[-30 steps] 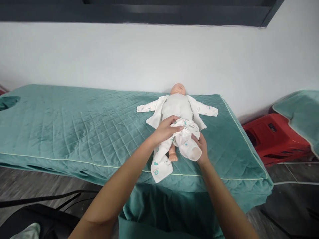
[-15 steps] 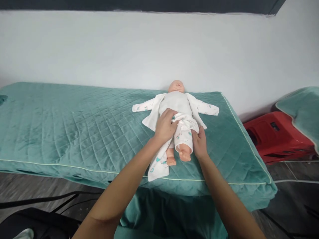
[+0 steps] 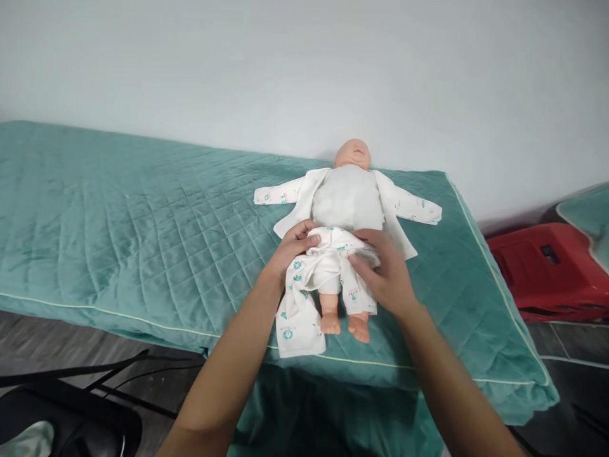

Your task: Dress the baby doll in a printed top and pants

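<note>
A baby doll (image 3: 347, 198) lies on its back with its head toward the wall, its white patterned jacket (image 3: 299, 209) spread open under the cloth torso. White patterned baby trousers (image 3: 299, 320) are bunched at its hips. One trouser leg covers the doll's leg on the right; the other hangs loose beside the bare foot on the left. My left hand (image 3: 294, 251) pinches the trousers' waist edge on the left side. On the right, my right hand (image 3: 386, 270) curls over the bunched waist with fingertips on the cloth. Both of the doll's feet show below.
The doll lies on a bed with a green quilted cover (image 3: 200, 247), close to its front edge and right end. A white wall (image 3: 238, 70) stands behind. A red plastic stool or crate (image 3: 547, 266) is at the right, and a black chair (image 3: 66, 419) at lower left.
My right hand has moved from beside the doll's thigh up onto the trousers' waist. My left hand has shifted to the waist's left edge. The view has tilted down slightly.
</note>
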Available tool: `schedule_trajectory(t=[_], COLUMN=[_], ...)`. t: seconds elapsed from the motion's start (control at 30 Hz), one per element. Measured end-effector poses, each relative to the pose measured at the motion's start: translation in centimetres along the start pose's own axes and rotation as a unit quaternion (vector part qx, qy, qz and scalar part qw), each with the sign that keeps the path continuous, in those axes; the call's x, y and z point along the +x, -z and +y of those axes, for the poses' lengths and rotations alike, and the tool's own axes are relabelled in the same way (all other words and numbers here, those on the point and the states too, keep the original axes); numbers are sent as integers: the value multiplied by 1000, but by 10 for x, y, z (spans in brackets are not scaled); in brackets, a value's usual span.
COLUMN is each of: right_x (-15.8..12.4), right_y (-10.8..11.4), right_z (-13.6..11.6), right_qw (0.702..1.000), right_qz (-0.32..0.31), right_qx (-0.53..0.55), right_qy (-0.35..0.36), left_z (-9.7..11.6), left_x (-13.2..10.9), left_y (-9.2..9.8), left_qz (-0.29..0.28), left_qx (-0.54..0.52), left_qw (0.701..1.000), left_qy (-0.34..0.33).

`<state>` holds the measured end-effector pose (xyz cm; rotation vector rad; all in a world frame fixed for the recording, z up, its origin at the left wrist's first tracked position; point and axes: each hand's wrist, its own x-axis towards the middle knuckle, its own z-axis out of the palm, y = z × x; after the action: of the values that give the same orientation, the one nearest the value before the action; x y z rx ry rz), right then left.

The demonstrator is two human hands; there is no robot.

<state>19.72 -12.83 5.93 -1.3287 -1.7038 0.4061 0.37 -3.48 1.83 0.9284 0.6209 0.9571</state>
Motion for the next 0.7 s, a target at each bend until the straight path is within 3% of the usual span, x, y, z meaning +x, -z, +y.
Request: schedule_trajectory(t=[0.07,0.17,0.23,0.33,0.43,0.5,0.6,0.7], right_x=[29,68,81,83,75,72,72,71], right_y=[4,5,2,-2,-5,-6,-5,-5], right_z=[-13,-19,-13,4,17,20,19,13], right_qw=[991,945,929,924,871,837,827,850], right_qz=[-123,-311,-358,-283,-185,-163,-172,-205], right_qx=[-38,-68,-13,174,365,435,452,401], right_qy=[-34,-71,-94,-187,-271,-289,-286,-274], left_z=[1,1,1,0,1,-1,-6,-10], left_x=[0,-2,-4,-6,-6,-5,-4,-4], left_y=[-1,-3,-5,-5,-3,-1,0,-2], left_qz=[-8,-9,4,-8,-106,-150,-107,-8], left_qx=[-7,-24,-33,-1,51,80,69,2], left_qw=[1000,1000,999,1000,993,984,990,1000], left_qy=[0,-4,1,7,29,61,63,17])
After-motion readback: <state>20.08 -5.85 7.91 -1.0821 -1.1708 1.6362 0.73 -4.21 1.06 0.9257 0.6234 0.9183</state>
